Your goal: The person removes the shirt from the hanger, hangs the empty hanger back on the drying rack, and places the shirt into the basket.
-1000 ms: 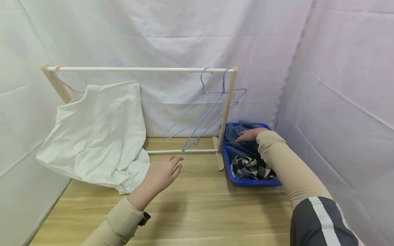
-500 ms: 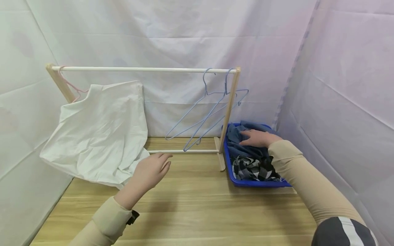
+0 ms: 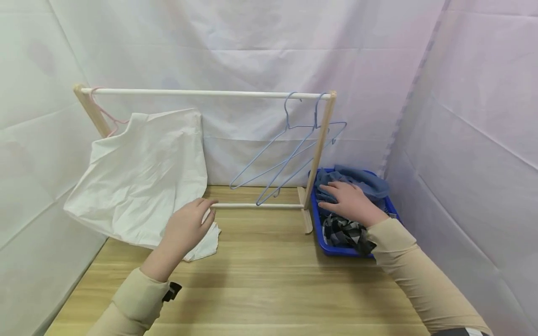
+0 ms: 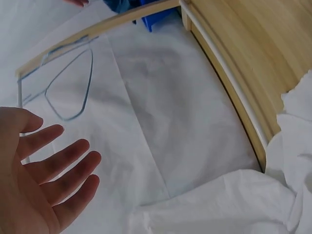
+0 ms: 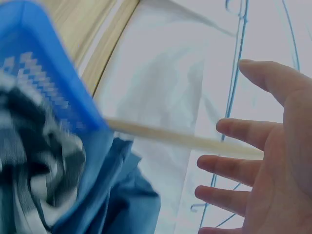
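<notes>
Both hands had drawn back: the right hand point(image 3: 350, 201) slid nearer over the basket point(image 3: 336, 249), fingers spread and relaxed above the blue cloth point(image 3: 361, 182), gripping nothing. Its left hand point(image 3: 185, 228) had shifted left toward the white shirt point(image 3: 143, 177), fingers loose and empty, just in front of the rack point(image 3: 201, 93), where two blue hangers point(image 3: 290, 154) hung.

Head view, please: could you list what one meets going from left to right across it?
Pink wire hanger → white cloth garment → left hand → blue wire hangers → right hand on the blue garment in the blue plastic basket.
</notes>
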